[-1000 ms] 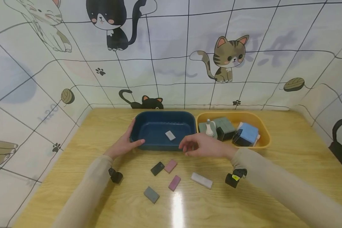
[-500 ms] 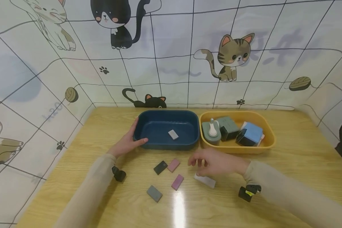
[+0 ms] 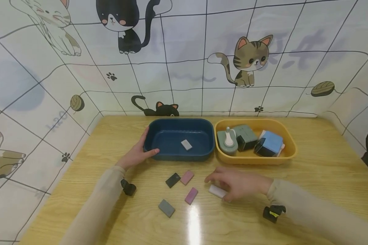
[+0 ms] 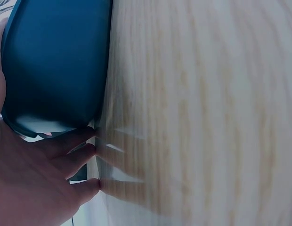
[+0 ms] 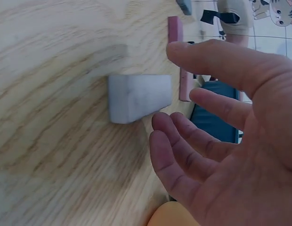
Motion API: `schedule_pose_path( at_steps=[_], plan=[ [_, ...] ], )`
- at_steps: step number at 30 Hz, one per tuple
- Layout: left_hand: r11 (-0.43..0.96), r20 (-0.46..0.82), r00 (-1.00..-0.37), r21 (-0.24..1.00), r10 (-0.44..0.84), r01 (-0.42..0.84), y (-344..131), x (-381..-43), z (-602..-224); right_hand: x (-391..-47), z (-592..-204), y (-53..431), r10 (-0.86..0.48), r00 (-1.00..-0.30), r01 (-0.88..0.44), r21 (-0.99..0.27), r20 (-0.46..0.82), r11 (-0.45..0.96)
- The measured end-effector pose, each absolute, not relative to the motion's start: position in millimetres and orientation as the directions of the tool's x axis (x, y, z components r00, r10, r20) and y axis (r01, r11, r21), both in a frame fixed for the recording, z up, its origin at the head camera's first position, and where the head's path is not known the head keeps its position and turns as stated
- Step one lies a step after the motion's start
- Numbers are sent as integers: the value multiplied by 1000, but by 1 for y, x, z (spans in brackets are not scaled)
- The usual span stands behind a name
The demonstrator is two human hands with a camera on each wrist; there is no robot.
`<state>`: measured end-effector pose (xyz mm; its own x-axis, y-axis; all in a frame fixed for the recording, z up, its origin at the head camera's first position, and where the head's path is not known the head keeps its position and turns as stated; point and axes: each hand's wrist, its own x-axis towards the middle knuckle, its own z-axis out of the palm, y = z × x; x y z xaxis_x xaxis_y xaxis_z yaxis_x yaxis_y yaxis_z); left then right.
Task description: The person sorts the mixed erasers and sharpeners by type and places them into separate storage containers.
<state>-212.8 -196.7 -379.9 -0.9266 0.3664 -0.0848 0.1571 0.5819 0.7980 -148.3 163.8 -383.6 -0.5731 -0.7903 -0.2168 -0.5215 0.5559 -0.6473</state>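
My left hand (image 3: 136, 153) rests against the left end of a dark blue plastic bin (image 3: 181, 158), thumb at the front rim. In the left wrist view its fingers (image 4: 73, 160) lie fairly straight, spread beside the bin (image 4: 56, 61). My right hand (image 3: 237, 183) hovers over a long white block (image 3: 217, 191) on the table. In the right wrist view, thumb and fingertips stand spread around the near end of the block (image 5: 139, 96), with a gap visible. A small white block (image 3: 186, 144) lies inside the bin.
Left of the right hand lie a black block (image 3: 173, 180), two pink blocks (image 3: 187, 177) and a grey block (image 3: 166, 208). A yellow bin (image 3: 254, 160) with a green pump bottle (image 3: 228, 143), a dark green box (image 3: 244, 136) and a blue pack (image 3: 269, 143) adjoins the blue bin.
My right hand has moved from the blue bin's front right corner toward me and right, down to the long white block. The left hand stays at the bin.
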Motion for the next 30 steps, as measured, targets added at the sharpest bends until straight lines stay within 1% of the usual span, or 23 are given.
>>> schedule_pose_path(
  at_steps=[9,20,27,30],
  plan=[
    [570,-85,-926,807,368,152,-197,-213,-382,-145,-389,169,-794,-557,-492,-673,-243,552],
    [581,-80,-926,798,369,162,-197,-215,-383,-143,-396,172,-813,-544,-532,-663,-208,526],
    [583,-64,-932,795,357,169,-210,-233,-416,-139,-400,172,-805,-540,-465,-710,-246,529],
    [583,-59,-932,794,357,173,-211,-235,-420,-138,-401,171,-800,-550,-458,-714,-241,530]
  ],
)
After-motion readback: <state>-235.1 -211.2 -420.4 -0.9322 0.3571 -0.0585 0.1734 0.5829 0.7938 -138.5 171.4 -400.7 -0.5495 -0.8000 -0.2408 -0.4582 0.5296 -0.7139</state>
